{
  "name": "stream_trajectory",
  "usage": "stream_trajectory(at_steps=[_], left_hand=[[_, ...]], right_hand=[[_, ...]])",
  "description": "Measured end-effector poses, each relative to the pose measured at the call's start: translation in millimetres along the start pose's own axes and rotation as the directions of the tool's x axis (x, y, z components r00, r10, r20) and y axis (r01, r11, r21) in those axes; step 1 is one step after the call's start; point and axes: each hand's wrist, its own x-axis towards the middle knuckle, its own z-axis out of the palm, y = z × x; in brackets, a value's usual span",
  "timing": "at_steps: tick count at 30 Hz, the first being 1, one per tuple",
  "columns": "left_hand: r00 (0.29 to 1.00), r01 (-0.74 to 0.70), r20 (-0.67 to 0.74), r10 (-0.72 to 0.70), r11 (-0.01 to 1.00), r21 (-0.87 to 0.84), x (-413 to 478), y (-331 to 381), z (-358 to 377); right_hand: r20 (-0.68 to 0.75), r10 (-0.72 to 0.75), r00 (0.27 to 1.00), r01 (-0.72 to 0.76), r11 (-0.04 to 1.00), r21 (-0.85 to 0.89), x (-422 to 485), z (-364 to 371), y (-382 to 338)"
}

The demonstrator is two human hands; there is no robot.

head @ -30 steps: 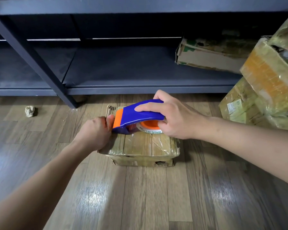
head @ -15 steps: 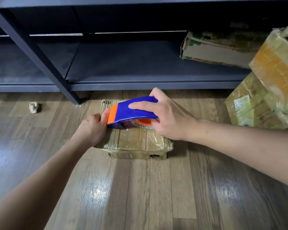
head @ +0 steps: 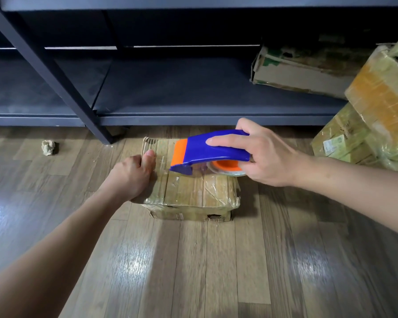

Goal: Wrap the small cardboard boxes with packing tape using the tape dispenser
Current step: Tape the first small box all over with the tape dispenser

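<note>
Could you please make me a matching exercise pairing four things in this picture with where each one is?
1. tape dispenser
2. small cardboard box
3. crumpled paper
4. worn carton

A. on the dark shelf
B. on the floor, left of the shelf leg
C. gripped by the right hand
D. on the floor, held by the left hand

Pairs: 1-C, 2-D, 3-B, 4-A.

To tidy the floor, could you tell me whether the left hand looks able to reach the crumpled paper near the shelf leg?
Probably yes, once freed: the left hand grips the box, and nothing visible lies between it and the crumpled paper.
</note>
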Motion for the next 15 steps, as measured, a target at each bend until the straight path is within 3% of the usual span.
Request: stream_trajectory(at_steps=[4, 10, 15], left_hand=[[0.999, 0.019, -0.027, -0.019, 0.999, 0.028, 4, -5, 5], [0.959, 0.152, -0.266, -0.097, 0.969, 0.195, 2, -4, 11], [0.979, 0.13, -0.163, -0.124, 0.991, 0.024, 2, 9, 18]], right_hand=[[0.007, 0.024, 1.0, -0.024, 1.0, -0.001, -8, -2, 11], [-0.005, 0.046, 0.999, -0.046, 0.998, 0.041, -3, 1, 8], [-0.007, 0.047, 0.999, -0.047, 0.998, 0.035, -2, 3, 7]])
